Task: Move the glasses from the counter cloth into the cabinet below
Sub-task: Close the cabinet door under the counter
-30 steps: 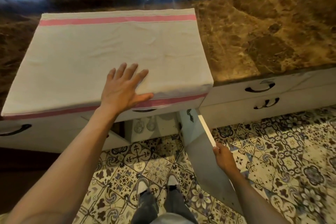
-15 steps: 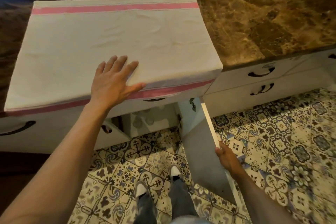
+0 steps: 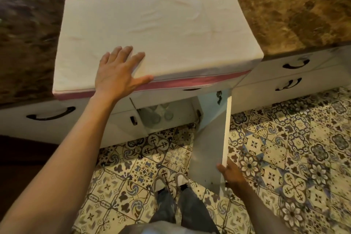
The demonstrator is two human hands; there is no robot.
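on the cloth point(image 3: 152, 30) left hand point(image 3: 115, 74) still flat, fingers spread, right hand point(image 3: 230, 174) gripping cabinet door point(image 3: 209, 144) edge, swung wider

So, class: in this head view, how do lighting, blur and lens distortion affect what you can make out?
Head view: warm, dim light; a pale glare streak lies on the counter at the far edge; wide-angle bending bows the cloth; floor tiles smear at the edges; glasses in the shadowed cabinet look faint.

Glasses point(image 3: 158, 114) in the cabinet point(image 3: 180, 112) blur together; count unclear.
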